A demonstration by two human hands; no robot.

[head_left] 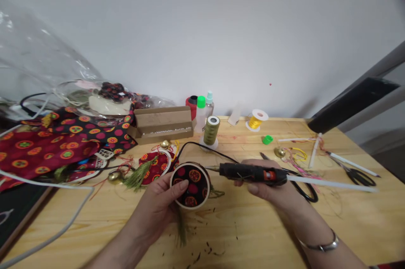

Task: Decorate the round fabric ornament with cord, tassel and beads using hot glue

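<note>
My left hand [166, 197] grips a small round embroidery hoop [194, 188] backed with dark patterned fabric, the thumb pressed on its face. A green tassel [181, 224] hangs below the hoop. In my right hand [264, 186] is a black glue gun [249, 172], its metal tip pointing left at the hoop's right rim. Whether the tip touches the rim I cannot tell. A long white glue stick [332, 183] sticks out of the gun's back end. Behind the hoop lies a second, red fabric hoop [155, 165] with a green tassel [141, 175].
Patterned cloth [47, 146] and a cardboard box [163, 123] occupy the left. An olive thread spool [211, 131], a green-capped bottle [200, 115] and a yellow thread spool [255, 121] stand near the wall. Scissors [356, 174] lie at right. A white cable [72, 216] crosses the left side.
</note>
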